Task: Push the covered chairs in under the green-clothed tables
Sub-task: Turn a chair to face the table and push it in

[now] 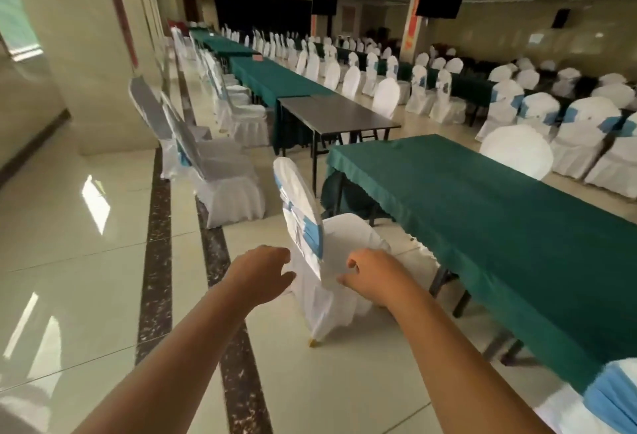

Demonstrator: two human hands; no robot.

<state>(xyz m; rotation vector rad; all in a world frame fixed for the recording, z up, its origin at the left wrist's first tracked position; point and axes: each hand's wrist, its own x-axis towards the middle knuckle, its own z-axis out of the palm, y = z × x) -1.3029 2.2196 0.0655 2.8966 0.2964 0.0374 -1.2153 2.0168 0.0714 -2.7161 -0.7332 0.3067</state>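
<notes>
A white-covered chair (341, 244) with a blue sash on its back stands on the tiles, its seat facing the near green-clothed table (499, 220). Its seat front is at the table's edge. My left hand (262, 270) reaches toward the left side of the chair back with fingers curled and apart, holding nothing. My right hand (370, 273) hovers just right of the backrest over the seat, fingers apart, holding nothing. Whether either hand touches the cover I cannot tell.
Two more covered chairs (220, 171) stand out from the tables at the left, near a pillar (86, 54). A bare dark table (337, 116) sits beyond, then more green tables (272, 78). Another covered chair (606, 399) shows at bottom right. Rows of chairs fill the right.
</notes>
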